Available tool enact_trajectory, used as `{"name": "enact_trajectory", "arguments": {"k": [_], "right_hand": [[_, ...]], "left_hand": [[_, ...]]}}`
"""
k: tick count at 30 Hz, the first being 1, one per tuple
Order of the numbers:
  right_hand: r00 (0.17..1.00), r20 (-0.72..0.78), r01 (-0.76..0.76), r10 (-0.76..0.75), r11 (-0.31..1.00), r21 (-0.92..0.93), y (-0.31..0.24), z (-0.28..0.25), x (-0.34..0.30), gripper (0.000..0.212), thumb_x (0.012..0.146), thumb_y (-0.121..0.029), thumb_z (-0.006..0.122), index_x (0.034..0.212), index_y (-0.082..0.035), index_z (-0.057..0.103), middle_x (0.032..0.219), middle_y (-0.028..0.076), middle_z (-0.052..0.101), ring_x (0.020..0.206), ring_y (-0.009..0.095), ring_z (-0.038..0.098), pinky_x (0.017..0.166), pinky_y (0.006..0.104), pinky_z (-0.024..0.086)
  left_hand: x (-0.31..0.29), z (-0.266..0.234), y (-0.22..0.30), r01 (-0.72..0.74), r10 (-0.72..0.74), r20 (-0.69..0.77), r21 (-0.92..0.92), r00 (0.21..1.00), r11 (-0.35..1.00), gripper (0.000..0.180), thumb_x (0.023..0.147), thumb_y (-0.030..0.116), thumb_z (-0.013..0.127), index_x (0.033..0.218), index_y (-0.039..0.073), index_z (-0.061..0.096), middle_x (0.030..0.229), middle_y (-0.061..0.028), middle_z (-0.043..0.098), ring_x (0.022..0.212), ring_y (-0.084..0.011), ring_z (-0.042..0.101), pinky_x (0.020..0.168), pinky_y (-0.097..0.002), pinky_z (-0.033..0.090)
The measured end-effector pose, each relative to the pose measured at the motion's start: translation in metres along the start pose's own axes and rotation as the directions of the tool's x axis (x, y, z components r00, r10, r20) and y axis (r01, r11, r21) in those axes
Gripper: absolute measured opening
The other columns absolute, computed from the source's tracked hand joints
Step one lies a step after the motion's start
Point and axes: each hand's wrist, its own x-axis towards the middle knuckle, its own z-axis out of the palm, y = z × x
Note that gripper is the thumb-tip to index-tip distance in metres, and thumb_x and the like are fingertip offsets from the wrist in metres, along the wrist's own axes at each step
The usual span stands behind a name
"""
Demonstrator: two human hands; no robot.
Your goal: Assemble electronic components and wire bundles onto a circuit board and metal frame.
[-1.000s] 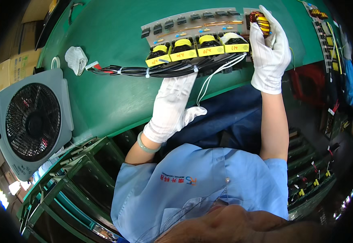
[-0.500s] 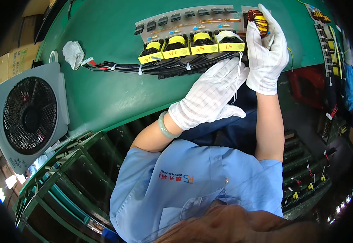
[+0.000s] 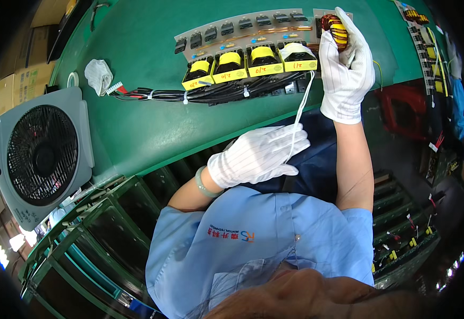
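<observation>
A toroidal coil [image 3: 338, 35], copper wire wound on a yellow core, stands at the right end of a grey circuit board [image 3: 203, 51]. My gloved right hand [image 3: 346, 74] is closed around its right and near sides. Nearer my body, off the table edge, my gloved left hand [image 3: 264, 154] is open, palm down, its fingers stretched to the right. Thin white wires [image 3: 305, 101] run from the rightmost transformer [image 3: 297, 57] down across the backs of those fingers. Several yellow-taped transformers [image 3: 229, 65] line the board's near side, with a bundle of black cables [image 3: 205, 95] before them.
A grey box fan [image 3: 43, 154] stands at the left. A white cloth [image 3: 98, 76] lies by the cable connector [image 3: 116, 88]. Another board [image 3: 429, 53] lies at the far right, above a red stool [image 3: 402, 111]. Green metal racks [image 3: 120, 228] stand below the table edge [image 3: 189, 150].
My left hand has drawn back from the cable bundle toward my body and a little left. The white wires now slant down-left with it. My right hand stays on the toroidal coil.
</observation>
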Motion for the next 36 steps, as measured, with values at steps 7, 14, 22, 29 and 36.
{"name": "enact_trajectory", "arguments": {"k": [7,14,22,29,36], "right_hand": [[0.997,0.066,-0.021,0.031,0.989,-0.143,-0.017,0.002,0.018,0.031,0.089,-0.006,0.070,0.120,0.001,0.066,0.116,0.016,0.071,0.103,0.026,0.069,0.092,0.0331,0.054],[0.941,0.306,-0.008,0.142,0.917,-0.399,0.027,0.015,0.029,0.030,0.090,-0.021,0.067,0.116,-0.006,0.066,0.101,0.016,0.071,0.089,0.034,0.068,0.077,0.0395,0.055],[0.964,0.245,-0.008,0.107,0.927,-0.375,0.026,0.022,0.026,0.025,0.086,-0.020,0.066,0.109,-0.011,0.066,0.093,0.013,0.070,0.085,0.035,0.067,0.073,0.0431,0.055],[0.970,0.223,-0.010,0.099,0.930,-0.366,0.029,0.021,0.025,0.024,0.085,-0.022,0.067,0.106,-0.009,0.066,0.091,0.013,0.070,0.081,0.035,0.068,0.070,0.0440,0.055],[0.976,0.180,-0.067,0.119,0.960,-0.272,0.014,0.021,0.023,0.013,0.089,-0.015,0.059,0.099,-0.009,0.065,0.090,0.017,0.065,0.086,0.037,0.065,0.074,0.0441,0.053]], "left_hand": [[-0.023,-0.018,0.001,-0.009,0.009,0.003,0.027,1.000,1.000,0.046,0.088,0.040,0.067,0.118,0.004,0.068,0.116,-0.0129,0.068,0.111,-0.0305,0.067,0.089,-0.0397,0.057],[0.001,-0.058,-0.007,0.031,-0.005,-0.120,0.211,0.993,0.977,0.048,0.074,0.008,0.065,0.121,0.005,0.069,0.107,-0.0154,0.067,0.099,-0.0341,0.069,0.081,-0.0425,0.058],[0.049,-0.065,-0.044,0.321,-0.128,-0.358,0.555,0.925,0.767,0.106,0.060,0.061,0.083,0.143,0.004,0.049,0.139,-0.0214,0.050,0.131,-0.0408,0.045,0.108,-0.0601,0.031],[0.075,-0.060,-0.045,0.362,-0.170,-0.325,0.743,0.930,0.562,0.124,0.061,0.092,0.054,0.141,-0.003,0.046,0.132,-0.0205,0.053,0.125,-0.0391,0.048,0.108,-0.0579,0.028],[0.084,-0.044,-0.058,0.360,-0.157,-0.351,0.641,0.923,0.678,0.129,0.057,0.091,0.057,0.144,-0.003,0.043,0.133,-0.0203,0.056,0.125,-0.0371,0.051,0.109,-0.0605,0.030]]}}
